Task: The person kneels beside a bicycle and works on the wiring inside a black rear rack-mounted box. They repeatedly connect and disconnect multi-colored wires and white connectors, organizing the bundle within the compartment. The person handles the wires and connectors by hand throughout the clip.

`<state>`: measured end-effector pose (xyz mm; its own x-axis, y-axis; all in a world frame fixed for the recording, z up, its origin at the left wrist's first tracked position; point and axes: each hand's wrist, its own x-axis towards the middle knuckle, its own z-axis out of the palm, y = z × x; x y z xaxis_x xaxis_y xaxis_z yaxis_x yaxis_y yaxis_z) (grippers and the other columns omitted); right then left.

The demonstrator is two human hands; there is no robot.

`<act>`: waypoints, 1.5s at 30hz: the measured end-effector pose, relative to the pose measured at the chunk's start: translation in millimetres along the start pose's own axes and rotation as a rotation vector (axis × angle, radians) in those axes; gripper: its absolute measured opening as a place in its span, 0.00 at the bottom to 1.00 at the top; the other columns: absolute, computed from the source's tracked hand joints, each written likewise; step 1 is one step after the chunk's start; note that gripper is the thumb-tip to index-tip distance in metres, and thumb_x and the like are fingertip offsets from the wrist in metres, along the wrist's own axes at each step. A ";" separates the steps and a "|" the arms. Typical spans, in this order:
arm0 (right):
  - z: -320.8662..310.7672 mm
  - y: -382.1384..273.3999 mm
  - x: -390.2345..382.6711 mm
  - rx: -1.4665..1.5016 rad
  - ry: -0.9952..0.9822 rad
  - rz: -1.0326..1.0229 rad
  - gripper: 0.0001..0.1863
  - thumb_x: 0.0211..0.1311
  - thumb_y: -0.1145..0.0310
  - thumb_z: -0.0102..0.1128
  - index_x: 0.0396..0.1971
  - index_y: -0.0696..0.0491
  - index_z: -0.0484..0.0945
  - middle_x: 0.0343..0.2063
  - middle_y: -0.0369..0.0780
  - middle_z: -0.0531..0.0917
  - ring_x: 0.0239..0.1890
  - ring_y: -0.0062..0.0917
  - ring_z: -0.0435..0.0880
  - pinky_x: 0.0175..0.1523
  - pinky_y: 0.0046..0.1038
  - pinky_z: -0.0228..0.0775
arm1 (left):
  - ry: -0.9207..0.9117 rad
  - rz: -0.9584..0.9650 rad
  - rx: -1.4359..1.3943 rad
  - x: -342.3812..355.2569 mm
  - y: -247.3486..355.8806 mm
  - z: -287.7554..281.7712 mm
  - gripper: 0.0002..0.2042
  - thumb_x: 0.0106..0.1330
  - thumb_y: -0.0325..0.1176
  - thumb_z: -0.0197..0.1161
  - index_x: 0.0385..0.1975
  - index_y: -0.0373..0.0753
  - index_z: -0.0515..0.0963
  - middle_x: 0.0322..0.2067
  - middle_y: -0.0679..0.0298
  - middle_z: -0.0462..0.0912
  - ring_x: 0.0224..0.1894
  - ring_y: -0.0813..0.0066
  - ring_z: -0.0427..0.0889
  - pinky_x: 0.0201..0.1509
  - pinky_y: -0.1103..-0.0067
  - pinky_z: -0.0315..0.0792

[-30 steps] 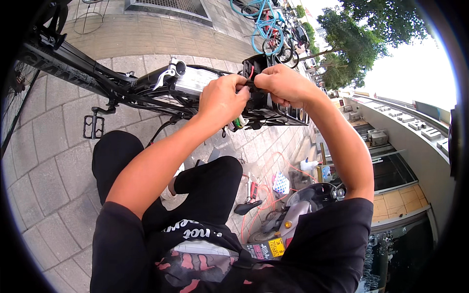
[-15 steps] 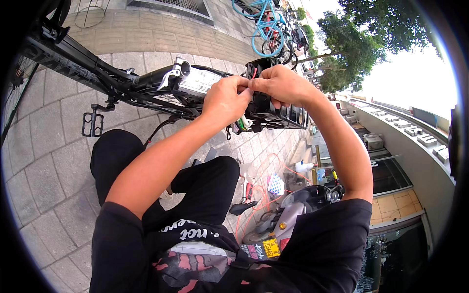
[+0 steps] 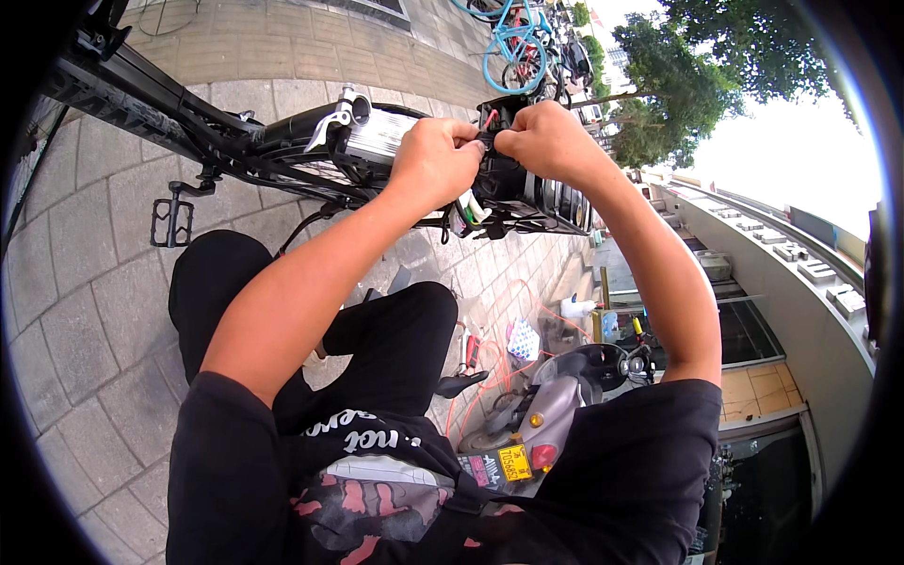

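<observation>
Both my hands are raised over the rear of a black bicycle (image 3: 141, 108). My left hand (image 3: 435, 162) is closed in a pinch, thumb against fingertips, over the end of a silver ribbed box (image 3: 381, 134). Close on its right, my right hand (image 3: 551, 141) is closed with the fingers curled in. Whatever small dark thing is between the fingertips is too small to make out. A red wire (image 3: 490, 119) sticks up just behind the fingertips. White and green wiring (image 3: 474, 212) hangs below my left hand. A silver seat clamp (image 3: 350, 108) sits left of the box.
A pedal (image 3: 172, 221) juts toward my bent knee (image 3: 221, 282). Below right, a parked scooter (image 3: 556, 410), a bicycle saddle (image 3: 461, 384), an orange cord (image 3: 508, 377) and a white bottle (image 3: 576, 307) stand or lie on the paving. Blue bicycles (image 3: 516, 52) stand beyond.
My hands have drawn slightly apart, with the right one shifting up and away from the left fingertips. The whole view has tilted a little, so the bicycle appears slightly higher.
</observation>
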<state>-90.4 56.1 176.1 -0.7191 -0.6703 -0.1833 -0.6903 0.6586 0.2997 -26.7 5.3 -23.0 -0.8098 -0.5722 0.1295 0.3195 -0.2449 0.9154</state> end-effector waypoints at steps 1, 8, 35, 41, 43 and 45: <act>7.1 -1.4 2.5 -0.085 0.040 -0.042 0.22 0.64 0.56 0.73 0.32 0.64 0.91 0.23 0.48 0.89 0.28 0.37 0.91 0.41 0.40 0.85 | -0.005 -0.025 -0.027 -0.1 0.6 -1.8 0.15 0.80 0.31 0.74 0.59 0.27 0.91 0.41 0.58 0.97 0.35 0.79 0.90 0.42 0.75 0.85; 14.1 -13.2 17.0 -0.192 -0.023 -0.068 0.23 0.63 0.54 0.74 0.36 0.64 0.93 0.30 0.57 0.91 0.33 0.47 0.93 0.45 0.45 0.86 | -0.078 -0.133 -0.153 -11.2 16.1 -11.8 0.16 0.80 0.31 0.75 0.61 0.29 0.90 0.43 0.61 0.95 0.33 0.82 0.84 0.36 0.78 0.79; -1.0 -15.1 14.9 0.052 -0.238 -0.084 0.19 0.73 0.56 0.72 0.35 0.59 0.90 0.21 0.40 0.88 0.19 0.28 0.84 0.26 0.35 0.77 | -0.037 -0.159 -0.361 -12.5 26.1 -24.1 0.17 0.77 0.23 0.74 0.63 0.31 0.85 0.46 0.62 0.95 0.42 0.83 0.90 0.42 0.85 0.78; -2.5 -19.6 31.1 -0.010 -0.260 -0.059 0.17 0.67 0.56 0.78 0.33 0.57 0.91 0.20 0.38 0.87 0.17 0.25 0.80 0.22 0.33 0.71 | -0.102 -0.135 -0.281 -10.3 28.1 -40.6 0.21 0.77 0.26 0.75 0.67 0.30 0.87 0.40 0.66 0.94 0.27 0.89 0.77 0.29 0.87 0.66; -4.6 -20.1 29.4 -0.018 -0.269 -0.067 0.17 0.66 0.55 0.80 0.29 0.55 0.91 0.22 0.38 0.89 0.18 0.25 0.81 0.22 0.34 0.72 | -0.122 -0.133 -0.215 -8.8 29.0 -47.2 0.20 0.76 0.26 0.73 0.67 0.31 0.88 0.42 0.64 0.92 0.25 0.86 0.79 0.25 0.84 0.72; -5.4 -21.3 24.0 -0.054 -0.257 -0.098 0.19 0.66 0.54 0.81 0.28 0.55 0.91 0.22 0.38 0.89 0.20 0.25 0.84 0.23 0.33 0.73 | -0.166 -0.149 -0.215 -7.7 31.7 -49.9 0.20 0.78 0.25 0.71 0.68 0.30 0.87 0.43 0.63 0.92 0.24 0.86 0.77 0.24 0.84 0.69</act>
<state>-92.5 24.1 170.4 -0.6504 -0.6165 -0.4437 -0.7574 0.5710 0.3167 14.2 -37.1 -14.0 -0.9192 -0.3861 0.0771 0.2738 -0.4861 0.8299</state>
